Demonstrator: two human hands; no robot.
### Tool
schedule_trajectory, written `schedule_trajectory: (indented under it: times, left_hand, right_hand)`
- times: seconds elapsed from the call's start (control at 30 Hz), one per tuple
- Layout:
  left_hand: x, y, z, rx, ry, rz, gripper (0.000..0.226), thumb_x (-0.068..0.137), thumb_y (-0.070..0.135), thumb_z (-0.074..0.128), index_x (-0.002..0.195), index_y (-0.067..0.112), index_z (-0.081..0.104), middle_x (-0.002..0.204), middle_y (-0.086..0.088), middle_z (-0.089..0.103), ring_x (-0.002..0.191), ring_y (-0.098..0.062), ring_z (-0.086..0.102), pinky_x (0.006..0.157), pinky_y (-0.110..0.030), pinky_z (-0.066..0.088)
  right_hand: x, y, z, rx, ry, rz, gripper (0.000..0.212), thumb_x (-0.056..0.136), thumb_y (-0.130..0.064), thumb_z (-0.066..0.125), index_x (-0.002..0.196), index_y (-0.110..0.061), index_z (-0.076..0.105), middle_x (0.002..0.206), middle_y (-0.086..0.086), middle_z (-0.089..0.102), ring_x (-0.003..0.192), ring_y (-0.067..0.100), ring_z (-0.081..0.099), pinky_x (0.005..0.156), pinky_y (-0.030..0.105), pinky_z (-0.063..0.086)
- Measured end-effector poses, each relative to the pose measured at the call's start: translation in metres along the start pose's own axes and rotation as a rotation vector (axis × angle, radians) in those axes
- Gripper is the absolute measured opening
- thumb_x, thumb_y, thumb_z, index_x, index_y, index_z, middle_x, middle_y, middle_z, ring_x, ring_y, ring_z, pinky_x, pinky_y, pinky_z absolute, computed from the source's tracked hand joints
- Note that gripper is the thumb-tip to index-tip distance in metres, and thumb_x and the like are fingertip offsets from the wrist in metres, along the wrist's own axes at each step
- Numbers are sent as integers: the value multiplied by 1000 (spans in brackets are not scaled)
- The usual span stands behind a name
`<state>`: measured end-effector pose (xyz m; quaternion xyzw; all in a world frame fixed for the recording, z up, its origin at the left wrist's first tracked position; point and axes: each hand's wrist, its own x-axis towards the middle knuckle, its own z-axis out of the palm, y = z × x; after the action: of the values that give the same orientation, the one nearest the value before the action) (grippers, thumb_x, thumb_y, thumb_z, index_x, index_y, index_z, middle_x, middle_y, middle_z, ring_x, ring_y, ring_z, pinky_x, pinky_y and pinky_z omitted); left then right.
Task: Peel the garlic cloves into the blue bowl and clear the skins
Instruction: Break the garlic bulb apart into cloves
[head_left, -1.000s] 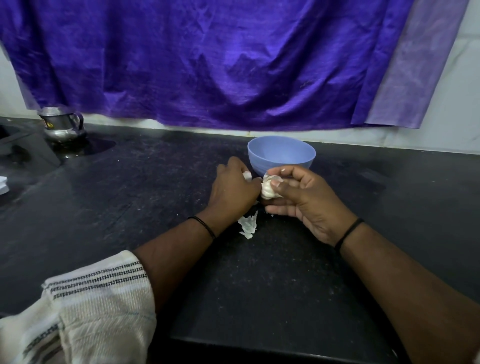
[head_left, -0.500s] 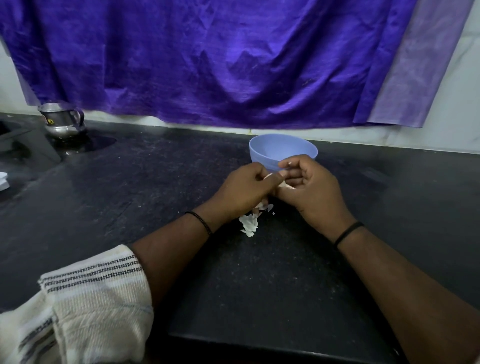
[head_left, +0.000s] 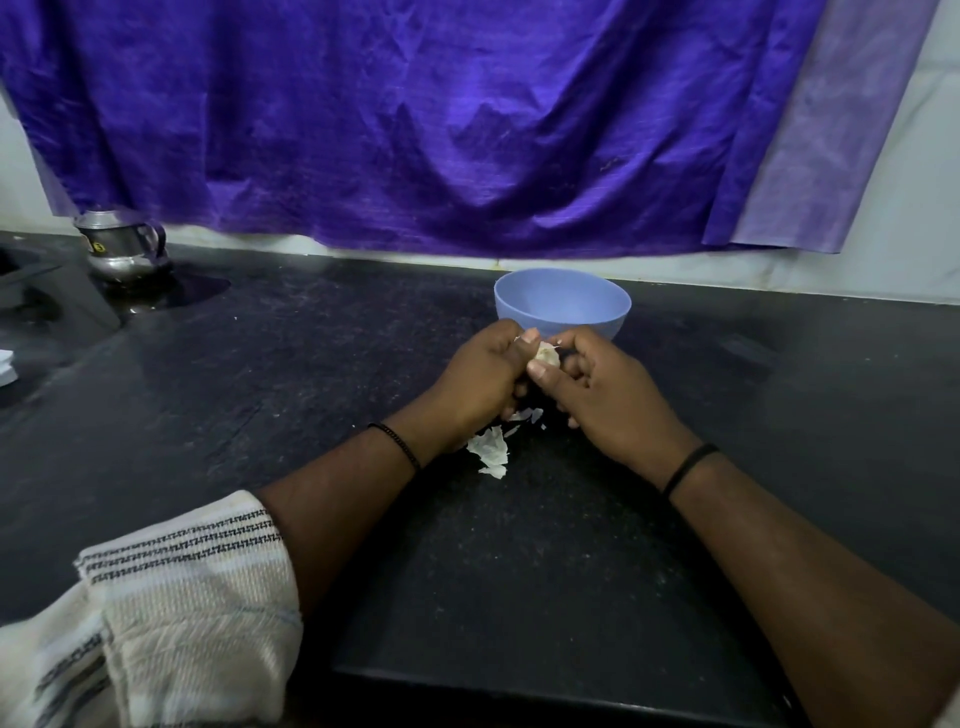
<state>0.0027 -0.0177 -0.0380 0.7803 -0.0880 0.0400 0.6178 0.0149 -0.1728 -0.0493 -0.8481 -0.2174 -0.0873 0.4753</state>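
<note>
Since a moment ago: pale, papery-skinned garlic piece (head_left: 546, 355) again exposed between hands, earlier covered. Left hand (head_left: 480, 384) and right hand (head_left: 605, 397) both pinch it, just before round blue plastic bowl (head_left: 562, 304); peeling judged under way. White torn skins (head_left: 491, 447) lie beneath on black speckled stone worktop (head_left: 260, 389). Behind: purple cloth (head_left: 415, 130), steel jug (head_left: 122, 249).

The counter (head_left: 218, 395) under my arms is dark, matt, speckled stone. The blue bowl (head_left: 562, 306) looks like smooth matt plastic. The skins (head_left: 491, 449) are dry and papery. The pot (head_left: 122, 249) is shiny metal, the purple cloth (head_left: 415, 130) sheeny, my sleeve (head_left: 192, 613) coarse weave.
</note>
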Motion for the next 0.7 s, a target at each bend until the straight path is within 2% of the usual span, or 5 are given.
schedule_trajectory:
  times: [0.2,0.4,0.53,0.63,0.7]
  left_hand:
    - [-2,-8,7,200,72,130,31,106,26,41,97,1,58,82,-1,62,66,-5,53,62,-25,44]
    - [-7,-9,20,442,233,352,37,106,32,33,85,12,57,74,2,61,64,-9,56,62,-31,46]
    - [-6,-11,20,407,284,317,42,104,34,33,76,13,57,67,-2,62,60,-12,59,58,-30,44]
    - [-6,-9,18,352,300,253,40,106,25,36,72,16,55,67,2,61,58,-5,57,56,-18,39]
    - [-2,-10,17,253,287,197,41,104,30,36,78,9,61,75,-4,66,67,-9,61,61,-25,46]
  right_hand:
    - [-8,-11,4,-23,-21,-39,46,96,-57,39,100,-13,50,90,5,66,82,19,62,74,40,52]
    - [-8,-13,14,22,156,2,30,106,-38,34,102,-12,48,89,-8,62,79,-13,57,64,6,43]
    - [-10,-16,19,23,186,-9,25,107,-33,33,100,-15,50,83,-8,60,73,-10,58,59,10,43]
    - [-10,-18,23,-21,202,-57,21,107,-29,33,94,-16,43,77,-8,56,66,-4,56,54,15,41]
    - [-9,-18,23,-23,202,-80,21,107,-28,33,92,-15,40,75,-8,53,63,-6,54,53,15,39]
